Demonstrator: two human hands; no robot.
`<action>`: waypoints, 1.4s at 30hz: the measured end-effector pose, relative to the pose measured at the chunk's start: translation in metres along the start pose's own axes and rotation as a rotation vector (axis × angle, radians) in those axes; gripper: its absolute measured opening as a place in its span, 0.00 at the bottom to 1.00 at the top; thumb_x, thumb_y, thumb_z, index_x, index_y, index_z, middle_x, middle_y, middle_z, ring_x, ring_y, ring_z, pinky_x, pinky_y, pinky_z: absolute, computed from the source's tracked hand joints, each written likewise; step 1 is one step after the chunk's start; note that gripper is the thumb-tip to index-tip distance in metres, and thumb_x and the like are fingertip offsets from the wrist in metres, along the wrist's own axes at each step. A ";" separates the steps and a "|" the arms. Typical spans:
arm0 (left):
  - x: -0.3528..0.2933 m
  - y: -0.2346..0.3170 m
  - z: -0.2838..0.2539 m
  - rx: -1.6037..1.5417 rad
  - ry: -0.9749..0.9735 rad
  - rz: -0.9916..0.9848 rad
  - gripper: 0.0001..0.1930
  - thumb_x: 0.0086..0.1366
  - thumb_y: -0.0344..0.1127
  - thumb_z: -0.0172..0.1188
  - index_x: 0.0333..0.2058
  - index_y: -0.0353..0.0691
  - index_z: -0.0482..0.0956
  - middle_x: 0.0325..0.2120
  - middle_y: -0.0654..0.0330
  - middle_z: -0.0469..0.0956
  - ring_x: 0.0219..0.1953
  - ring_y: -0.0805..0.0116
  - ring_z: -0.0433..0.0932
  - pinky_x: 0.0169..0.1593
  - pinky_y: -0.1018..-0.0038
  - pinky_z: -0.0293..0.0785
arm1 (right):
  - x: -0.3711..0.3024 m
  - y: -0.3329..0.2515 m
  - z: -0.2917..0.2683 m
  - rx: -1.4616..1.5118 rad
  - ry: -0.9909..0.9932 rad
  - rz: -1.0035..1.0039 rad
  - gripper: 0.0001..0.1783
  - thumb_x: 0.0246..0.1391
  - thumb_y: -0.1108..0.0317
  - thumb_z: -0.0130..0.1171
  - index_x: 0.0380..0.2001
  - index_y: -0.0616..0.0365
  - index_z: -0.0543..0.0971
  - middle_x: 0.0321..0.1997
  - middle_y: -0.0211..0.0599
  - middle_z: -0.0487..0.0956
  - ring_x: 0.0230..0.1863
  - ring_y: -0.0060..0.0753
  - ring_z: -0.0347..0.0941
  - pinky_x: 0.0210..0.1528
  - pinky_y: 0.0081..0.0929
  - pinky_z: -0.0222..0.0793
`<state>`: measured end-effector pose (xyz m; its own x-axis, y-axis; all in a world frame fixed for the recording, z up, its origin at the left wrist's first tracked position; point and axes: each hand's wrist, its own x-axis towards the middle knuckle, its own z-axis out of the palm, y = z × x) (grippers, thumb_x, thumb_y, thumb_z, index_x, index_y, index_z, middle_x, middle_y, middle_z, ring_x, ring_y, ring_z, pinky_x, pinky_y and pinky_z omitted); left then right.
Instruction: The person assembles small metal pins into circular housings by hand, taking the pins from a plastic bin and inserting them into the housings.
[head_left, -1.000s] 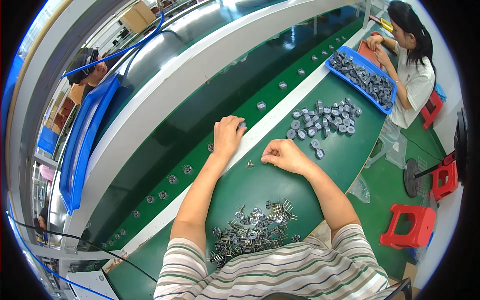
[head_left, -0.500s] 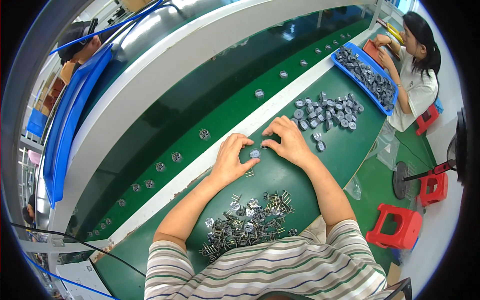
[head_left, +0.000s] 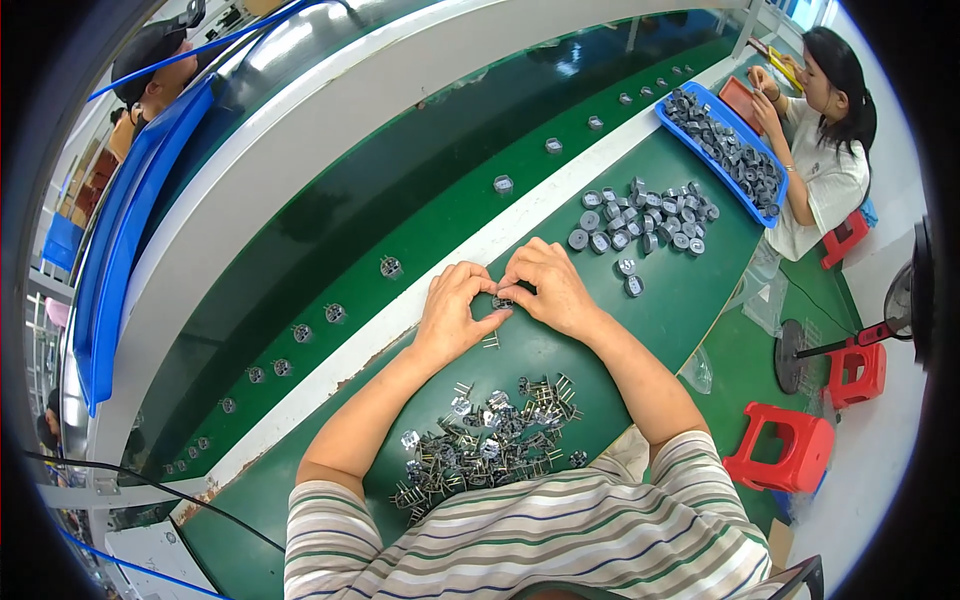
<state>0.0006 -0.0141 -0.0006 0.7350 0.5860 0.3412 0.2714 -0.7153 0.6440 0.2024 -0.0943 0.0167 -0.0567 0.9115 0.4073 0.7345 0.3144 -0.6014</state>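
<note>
Grey round part point(head_left: 502, 301) between left hand point(head_left: 452, 312), right hand point(head_left: 553, 290)

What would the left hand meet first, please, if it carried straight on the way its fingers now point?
The left hand points right, at the small grey part pinched between both hands. It would likely meet that first, then the right hand just behind it.
</note>
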 end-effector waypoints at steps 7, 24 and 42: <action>-0.001 -0.003 0.000 -0.032 0.006 -0.018 0.18 0.51 0.37 0.80 0.38 0.40 0.84 0.45 0.60 0.79 0.52 0.57 0.77 0.56 0.60 0.70 | -0.004 -0.001 0.006 0.046 0.008 -0.007 0.07 0.50 0.71 0.74 0.31 0.52 0.84 0.36 0.24 0.80 0.44 0.34 0.73 0.50 0.35 0.63; 0.014 -0.024 -0.044 0.506 0.353 -0.045 0.20 0.59 0.31 0.74 0.50 0.41 0.81 0.51 0.57 0.77 0.57 0.55 0.73 0.60 0.58 0.62 | -0.008 0.002 0.002 -0.412 0.055 0.261 0.29 0.66 0.69 0.59 0.68 0.61 0.70 0.77 0.53 0.63 0.81 0.59 0.51 0.75 0.66 0.47; 0.005 0.000 -0.025 -0.260 -0.164 0.007 0.15 0.64 0.33 0.72 0.49 0.44 0.84 0.50 0.61 0.81 0.55 0.63 0.77 0.60 0.63 0.64 | -0.004 -0.018 -0.043 0.180 -0.172 0.215 0.12 0.53 0.74 0.69 0.42 0.58 0.82 0.49 0.39 0.77 0.57 0.49 0.73 0.60 0.45 0.68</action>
<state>-0.0108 -0.0021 0.0182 0.8326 0.4970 0.2443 0.1135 -0.5850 0.8030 0.2190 -0.1145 0.0554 -0.0375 0.9887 0.1448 0.6115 0.1373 -0.7792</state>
